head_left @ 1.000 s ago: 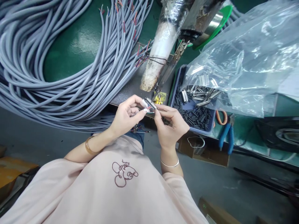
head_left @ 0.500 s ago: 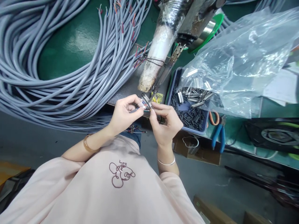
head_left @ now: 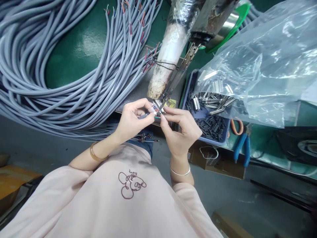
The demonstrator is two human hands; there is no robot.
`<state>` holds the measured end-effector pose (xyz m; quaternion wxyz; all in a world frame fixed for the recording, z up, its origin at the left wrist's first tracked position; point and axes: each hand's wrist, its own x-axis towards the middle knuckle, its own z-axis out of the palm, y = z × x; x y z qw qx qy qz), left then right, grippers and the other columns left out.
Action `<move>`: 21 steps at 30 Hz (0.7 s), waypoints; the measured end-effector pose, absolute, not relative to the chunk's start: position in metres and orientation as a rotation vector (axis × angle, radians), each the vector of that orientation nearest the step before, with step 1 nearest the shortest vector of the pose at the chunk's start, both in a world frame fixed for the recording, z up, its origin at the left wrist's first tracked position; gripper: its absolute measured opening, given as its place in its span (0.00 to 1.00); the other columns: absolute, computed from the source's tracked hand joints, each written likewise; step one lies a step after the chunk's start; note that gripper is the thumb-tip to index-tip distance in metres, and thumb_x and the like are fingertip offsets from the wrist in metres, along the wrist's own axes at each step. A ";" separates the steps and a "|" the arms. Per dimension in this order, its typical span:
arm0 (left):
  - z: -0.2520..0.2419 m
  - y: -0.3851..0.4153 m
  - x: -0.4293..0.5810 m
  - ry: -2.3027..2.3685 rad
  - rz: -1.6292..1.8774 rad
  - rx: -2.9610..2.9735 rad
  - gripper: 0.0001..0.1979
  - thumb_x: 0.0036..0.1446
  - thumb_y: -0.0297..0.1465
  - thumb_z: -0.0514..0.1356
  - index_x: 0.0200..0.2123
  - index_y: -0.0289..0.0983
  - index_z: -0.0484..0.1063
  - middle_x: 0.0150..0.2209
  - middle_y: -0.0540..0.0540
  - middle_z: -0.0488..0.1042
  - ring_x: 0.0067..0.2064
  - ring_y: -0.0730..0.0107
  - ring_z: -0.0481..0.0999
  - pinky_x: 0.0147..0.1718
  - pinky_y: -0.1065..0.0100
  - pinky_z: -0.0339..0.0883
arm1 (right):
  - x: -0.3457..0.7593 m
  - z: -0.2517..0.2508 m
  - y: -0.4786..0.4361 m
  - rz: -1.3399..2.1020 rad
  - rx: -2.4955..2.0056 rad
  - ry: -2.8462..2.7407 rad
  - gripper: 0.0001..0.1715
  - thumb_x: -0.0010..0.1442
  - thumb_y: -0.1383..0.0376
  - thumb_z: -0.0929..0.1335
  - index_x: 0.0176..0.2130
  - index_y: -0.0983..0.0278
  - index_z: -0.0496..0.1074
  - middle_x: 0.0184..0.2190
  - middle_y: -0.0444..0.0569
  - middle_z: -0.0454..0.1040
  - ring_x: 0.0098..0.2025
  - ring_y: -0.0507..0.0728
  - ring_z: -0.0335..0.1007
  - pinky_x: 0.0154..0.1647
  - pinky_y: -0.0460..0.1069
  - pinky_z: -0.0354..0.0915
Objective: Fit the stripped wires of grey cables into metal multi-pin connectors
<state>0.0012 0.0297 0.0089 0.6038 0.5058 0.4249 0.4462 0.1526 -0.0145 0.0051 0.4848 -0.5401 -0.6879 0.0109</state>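
Cables [head_left: 81,91] are spread over the table's [head_left: 86,46] left side. A connector [head_left: 156,103] is held between left hand [head_left: 132,117] and right hand [head_left: 182,127], by the near edge. Bin [head_left: 215,141] is placed right of hands, partly covered by plastic bag [head_left: 262,66]. Pliers [head_left: 239,147] are laid right of bin; spool [head_left: 229,25] is set far side.

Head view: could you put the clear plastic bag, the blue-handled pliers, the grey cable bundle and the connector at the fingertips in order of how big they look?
1. Grey cable bundle, running out of frame
2. Clear plastic bag, also cut off
3. Blue-handled pliers
4. Multi-pin connector, partly hidden
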 end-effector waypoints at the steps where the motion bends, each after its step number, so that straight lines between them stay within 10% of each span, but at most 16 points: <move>1: 0.008 0.030 0.001 0.990 1.016 1.167 0.05 0.47 0.28 0.65 0.24 0.35 0.70 0.26 0.50 0.72 0.23 0.82 0.63 0.20 0.76 0.54 | 0.153 0.004 -0.015 0.018 -1.312 -1.688 0.08 0.61 0.72 0.73 0.34 0.59 0.73 0.38 0.43 0.84 0.40 0.54 0.83 0.42 0.50 0.78; 13: 0.005 0.011 -0.007 0.926 0.985 1.360 0.09 0.51 0.27 0.67 0.38 0.36 0.75 0.35 0.48 0.78 0.24 0.82 0.67 0.23 0.76 0.62 | 0.157 0.001 -0.027 -0.044 -1.341 -1.697 0.09 0.61 0.73 0.73 0.34 0.60 0.73 0.36 0.43 0.85 0.37 0.52 0.84 0.38 0.44 0.77; 21: -0.007 -0.003 -0.009 0.969 1.149 1.283 0.04 0.54 0.29 0.66 0.29 0.34 0.75 0.32 0.47 0.78 0.24 0.80 0.72 0.22 0.77 0.65 | 0.152 -0.003 -0.041 0.107 -1.391 -1.509 0.04 0.64 0.70 0.72 0.37 0.61 0.75 0.33 0.41 0.83 0.31 0.51 0.82 0.28 0.43 0.75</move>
